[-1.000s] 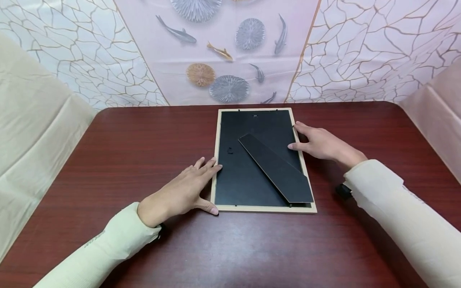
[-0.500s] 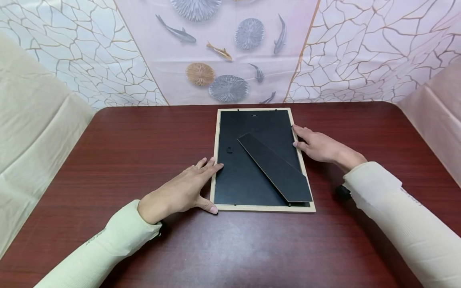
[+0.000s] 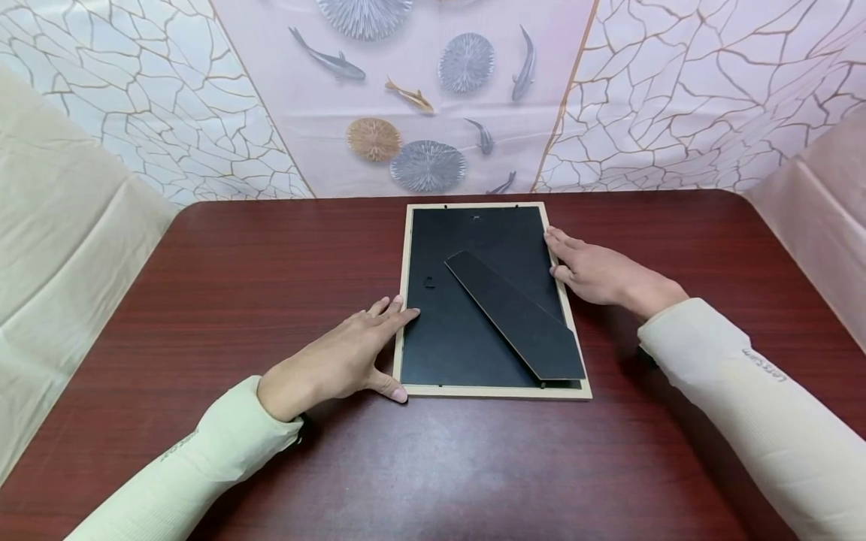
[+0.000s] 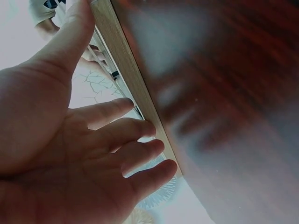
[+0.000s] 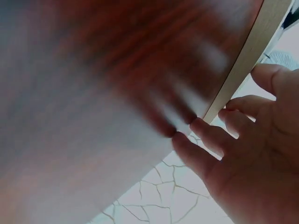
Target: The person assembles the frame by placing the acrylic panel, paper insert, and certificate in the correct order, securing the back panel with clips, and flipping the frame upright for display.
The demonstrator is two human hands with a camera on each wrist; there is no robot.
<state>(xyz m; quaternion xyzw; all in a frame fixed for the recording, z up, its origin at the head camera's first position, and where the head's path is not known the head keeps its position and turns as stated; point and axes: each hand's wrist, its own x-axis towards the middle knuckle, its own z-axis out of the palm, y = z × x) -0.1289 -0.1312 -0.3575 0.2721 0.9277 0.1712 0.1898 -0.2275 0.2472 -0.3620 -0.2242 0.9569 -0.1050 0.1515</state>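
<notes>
A picture frame (image 3: 473, 392) lies face down on the table, its pale wood border around a black backing board (image 3: 460, 323). On the board a black easel stand (image 3: 517, 319) slants towards the lower right corner. My left hand (image 3: 338, 361) is spread along the frame's left edge; its index fingertip reaches over the border and its thumb touches the near left corner. At the upper right edge rests my right hand (image 3: 605, 278), fingertips and thumb against the border. In both wrist views the fingers are mostly straight against the frame's wooden side (image 4: 135, 84).
The frame lies on a dark red wood-grain table (image 3: 271, 248). Behind it hangs a patterned cloth (image 3: 433, 90) with fish and round motifs. Plain pale cloth (image 3: 61, 225) closes off the left side, and another (image 3: 825, 218) the right.
My right thumb has drawn back from the black backing board to the frame's right border, and the right fingers have shifted slightly along that edge. The left hand keeps its place.
</notes>
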